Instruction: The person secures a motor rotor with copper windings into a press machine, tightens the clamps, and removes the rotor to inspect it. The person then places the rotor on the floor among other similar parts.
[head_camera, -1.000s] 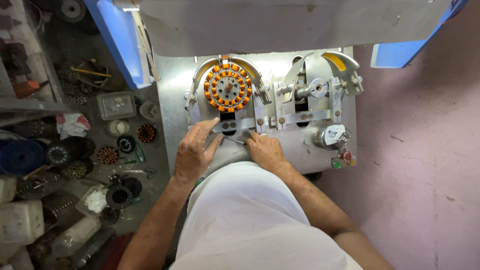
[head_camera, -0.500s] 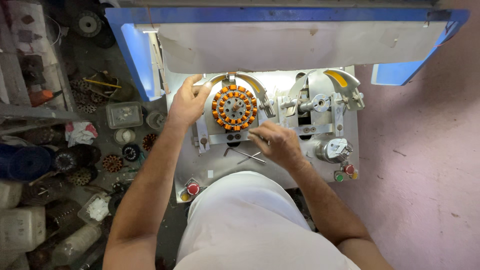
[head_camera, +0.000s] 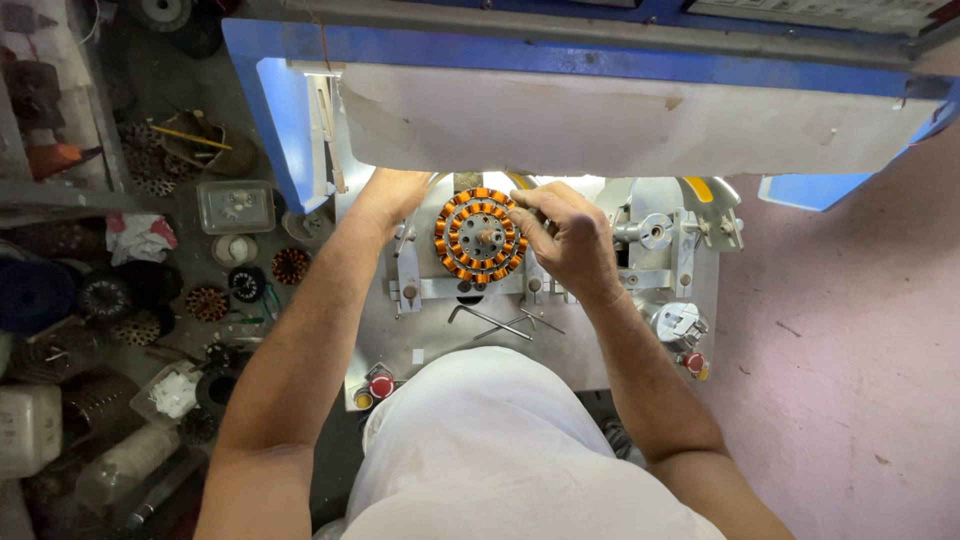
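Wound stator (head_camera: 479, 236), copper coils all round, is seated on the grey machine plate (head_camera: 440, 345) at centre far. Right hand (head_camera: 566, 238) is closed on its right edge. Left hand (head_camera: 395, 190) is rested at far left, grip hidden. Seating appears done; removal is not begun. Hex keys (head_camera: 505, 322) are left untouched nearer.

The right hand (head_camera: 568, 238) has come up off the grey metal tabletop (head_camera: 440, 345) and now grips the right edge of the round copper-wound stator (head_camera: 480, 235). The left hand (head_camera: 392, 190) has slid further back, up behind the stator's left side.
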